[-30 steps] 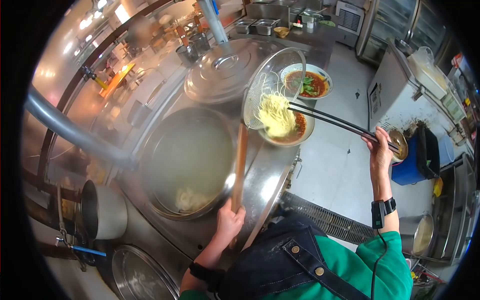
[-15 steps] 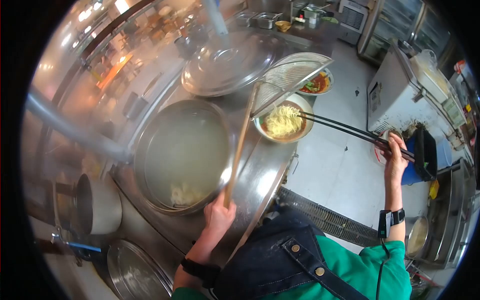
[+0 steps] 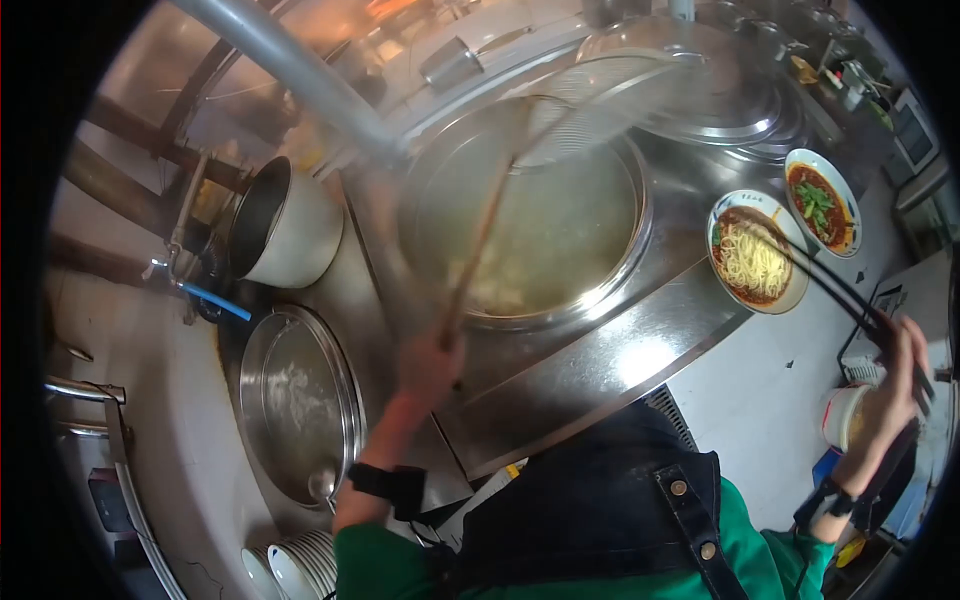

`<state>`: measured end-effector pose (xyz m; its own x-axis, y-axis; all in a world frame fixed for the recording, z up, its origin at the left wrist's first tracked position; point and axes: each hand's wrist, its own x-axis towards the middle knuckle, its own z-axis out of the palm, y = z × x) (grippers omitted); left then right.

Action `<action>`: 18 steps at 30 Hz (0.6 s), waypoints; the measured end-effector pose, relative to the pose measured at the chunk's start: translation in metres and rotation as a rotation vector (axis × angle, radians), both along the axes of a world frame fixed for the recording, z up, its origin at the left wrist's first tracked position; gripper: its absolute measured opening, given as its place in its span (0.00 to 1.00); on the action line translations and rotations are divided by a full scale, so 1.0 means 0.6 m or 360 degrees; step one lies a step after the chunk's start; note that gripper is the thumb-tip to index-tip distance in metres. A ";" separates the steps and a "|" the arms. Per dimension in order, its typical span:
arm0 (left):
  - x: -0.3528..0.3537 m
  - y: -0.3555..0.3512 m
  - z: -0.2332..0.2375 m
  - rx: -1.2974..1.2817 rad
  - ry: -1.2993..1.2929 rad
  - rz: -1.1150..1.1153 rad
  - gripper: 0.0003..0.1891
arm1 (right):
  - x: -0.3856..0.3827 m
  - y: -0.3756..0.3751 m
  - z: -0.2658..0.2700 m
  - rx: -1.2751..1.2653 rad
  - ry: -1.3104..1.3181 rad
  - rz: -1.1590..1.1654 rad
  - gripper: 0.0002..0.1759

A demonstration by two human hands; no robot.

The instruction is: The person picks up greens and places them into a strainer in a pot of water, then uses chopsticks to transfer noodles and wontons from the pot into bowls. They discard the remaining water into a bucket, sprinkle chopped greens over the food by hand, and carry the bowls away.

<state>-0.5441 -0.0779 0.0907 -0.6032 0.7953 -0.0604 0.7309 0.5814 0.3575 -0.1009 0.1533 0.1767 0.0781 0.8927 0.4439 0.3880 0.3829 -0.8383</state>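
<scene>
My left hand (image 3: 432,368), blurred by motion, is closed around the wooden handle of a mesh strainer (image 3: 590,125). The strainer is held over a large pot (image 3: 400,215) of cloudy, steaming water, with pale bits near its front wall. My right hand (image 3: 895,385) grips a pair of long black chopsticks (image 3: 848,293). Their tips reach the yellow noodles (image 3: 752,265), which lie in red-brown soup in a white bowl (image 3: 796,296). Beside it stands a second bowl (image 3: 852,240) with red soup and green leaves.
A big metal lid (image 3: 690,120) lies behind the pot. To the left are a tilted saucepan (image 3: 305,235), a blue-ended tap (image 3: 215,300) and a round water basin (image 3: 355,400) with a ladle (image 3: 322,484). Stacked white plates (image 3: 290,575) stand below. A white tub (image 3: 840,415) is at right.
My view has turned left. The strainer has moved left from beside the noodle bowl to above the pot. The chopsticks stay at the noodles.
</scene>
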 end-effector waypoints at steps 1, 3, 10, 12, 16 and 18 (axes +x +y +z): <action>-0.026 -0.016 0.007 0.0004 0.0145 -0.0076 0.21 | -0.051 0.016 -0.003 -0.0223 0.0064 0.0056 0.15; -0.080 -0.045 0.019 0.0063 0.0307 -0.0031 0.22 | -0.140 0.048 -0.022 -0.0424 -0.0058 0.0478 0.10; -0.176 -0.045 0.110 -0.0626 0.0598 -0.0056 0.25 | -0.414 0.133 -0.178 -0.0310 -0.0273 0.1576 0.08; -0.192 -0.030 0.111 -0.0730 0.0565 -0.0072 0.24 | -0.475 0.150 -0.210 -0.0254 -0.0462 0.1690 0.08; -0.231 -0.005 0.097 -0.0843 0.0563 -0.0208 0.23 | -0.542 0.197 -0.266 -0.0149 -0.0789 0.1644 0.08; -0.246 0.007 0.092 -0.0945 0.0540 -0.0204 0.23 | -0.548 0.221 -0.291 -0.0010 -0.0830 0.1609 0.08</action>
<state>-0.6917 -0.0736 0.1461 -0.5693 0.7522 -0.3318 0.8218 0.5096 -0.2549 -0.4295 0.2859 0.0018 -0.8719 0.4441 0.2063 0.2060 0.7148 -0.6683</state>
